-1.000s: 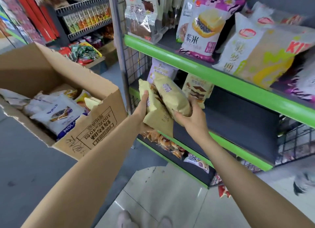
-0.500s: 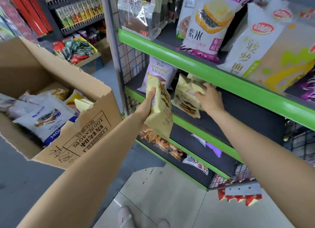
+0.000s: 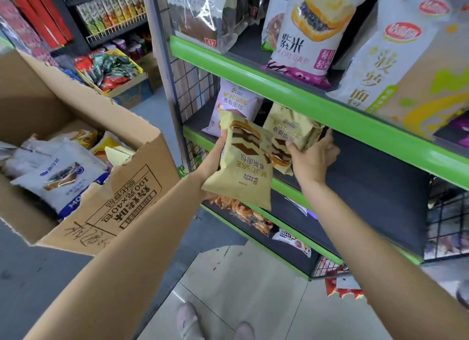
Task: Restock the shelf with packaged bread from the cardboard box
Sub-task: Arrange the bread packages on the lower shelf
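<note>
Left hand (image 3: pixel 214 159) is curled round a tan mousse bread bag (image 3: pixel 243 162), which is held upside down just near the middle shelf (image 3: pixel 286 184). Right hand (image 3: pixel 311 156) grips a second tan bag (image 3: pixel 291 131) on that shelf, beside a white-purple bag (image 3: pixel 233 106). More packets are seen in the cardboard box (image 3: pixel 132 195) at left.

Green-edged shelf (image 3: pixel 360 116) bearing bread packets (image 3: pixel 234 106)

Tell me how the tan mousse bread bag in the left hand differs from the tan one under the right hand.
The left hand's tan bag hangs upside down off the shelf; the right hand's tan bag stands upright on the green-edged shelf. The first shows fully, the second partly hidden. Both share colour and print.
</note>
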The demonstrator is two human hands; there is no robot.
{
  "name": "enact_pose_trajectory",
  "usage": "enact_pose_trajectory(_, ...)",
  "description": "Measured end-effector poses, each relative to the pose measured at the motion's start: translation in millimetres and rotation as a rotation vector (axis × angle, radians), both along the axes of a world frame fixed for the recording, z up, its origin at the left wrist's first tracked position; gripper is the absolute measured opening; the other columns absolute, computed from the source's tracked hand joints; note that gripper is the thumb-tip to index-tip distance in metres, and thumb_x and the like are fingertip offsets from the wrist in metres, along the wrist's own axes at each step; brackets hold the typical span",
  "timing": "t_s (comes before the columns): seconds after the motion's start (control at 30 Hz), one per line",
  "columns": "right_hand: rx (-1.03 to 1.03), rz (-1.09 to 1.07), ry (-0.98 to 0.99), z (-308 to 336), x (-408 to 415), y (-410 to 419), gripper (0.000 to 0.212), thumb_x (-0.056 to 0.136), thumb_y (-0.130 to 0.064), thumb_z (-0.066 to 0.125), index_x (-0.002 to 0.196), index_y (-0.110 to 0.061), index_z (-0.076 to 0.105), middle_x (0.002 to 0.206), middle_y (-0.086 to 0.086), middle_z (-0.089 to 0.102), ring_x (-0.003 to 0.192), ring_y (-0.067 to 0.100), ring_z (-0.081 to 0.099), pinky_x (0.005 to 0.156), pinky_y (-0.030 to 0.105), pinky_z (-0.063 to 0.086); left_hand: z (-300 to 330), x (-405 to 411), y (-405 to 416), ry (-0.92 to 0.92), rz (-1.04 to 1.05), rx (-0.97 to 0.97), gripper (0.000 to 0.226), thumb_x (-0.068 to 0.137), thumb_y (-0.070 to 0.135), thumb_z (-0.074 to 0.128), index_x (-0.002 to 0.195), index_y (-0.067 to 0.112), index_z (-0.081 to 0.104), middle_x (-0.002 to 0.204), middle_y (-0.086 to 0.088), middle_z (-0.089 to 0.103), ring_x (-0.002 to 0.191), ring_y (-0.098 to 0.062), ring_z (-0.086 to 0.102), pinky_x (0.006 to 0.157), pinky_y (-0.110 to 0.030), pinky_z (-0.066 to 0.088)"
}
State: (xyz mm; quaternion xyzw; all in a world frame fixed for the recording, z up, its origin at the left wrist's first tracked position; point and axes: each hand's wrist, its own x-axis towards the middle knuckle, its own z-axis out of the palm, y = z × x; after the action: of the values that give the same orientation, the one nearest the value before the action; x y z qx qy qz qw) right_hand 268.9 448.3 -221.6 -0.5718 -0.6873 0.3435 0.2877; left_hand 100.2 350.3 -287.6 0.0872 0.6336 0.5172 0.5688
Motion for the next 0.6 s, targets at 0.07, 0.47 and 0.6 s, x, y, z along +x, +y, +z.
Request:
enact_pose_trajectory(0.07, -0.126, 0.153, 0.065, 1.1, 7.4, -20.4, 0.077, 0.086, -0.037, 0.063, 0.147, -0.01, 0.024, 0.143, 0.016, 0.034, 0.134, 0.029, 0.03, 0.107, 0.034, 0.031, 8.8, 8.5, -4.3, -0.001, -0.011, -0.011, 0.112, 0.048, 0.094, 0.053, 0.136, 0.024, 0.05, 0.14, -0.007, 0.052, 0.127, -0.03, 0.051, 0.108, -0.052, 0.037)
enact_pose_trajectory(0.47, -0.24, 0.526, -0.219, 5.2, 105.1, -4.2, 0.058, 0.075, -0.041, 0.074, 0.128, -0.039, 0.051, 0.107, -0.012, 0.067, 0.103, 0.013, 0.063, 0.085, 0.031, 0.051, 74.0, 92.3, 14.5, 1.202, -0.103, 0.357, 0.049, 0.079, 0.031, 0.065, 0.124, 0.017, 0.052, 0.118, 0.0, 0.058, 0.112, -0.019, 0.05, 0.094, -0.035, 0.042)
enact_pose_trajectory(0.6, 0.036, 0.501, -0.523, 9.3, 115.1, 2.1, 0.063, 0.073, -0.053, 0.071, 0.13, -0.039, 0.048, 0.116, -0.006, 0.067, 0.113, 0.022, 0.057, 0.108, 0.041, 0.03, 84.9, 118.8, 37.6, 1.172, -0.693, 0.197, 0.087, 0.068, 0.041, 0.079, 0.136, 0.014, 0.032, 0.088, -0.006, 0.058, 0.092, -0.025, 0.058, 0.078, -0.038, 0.045)
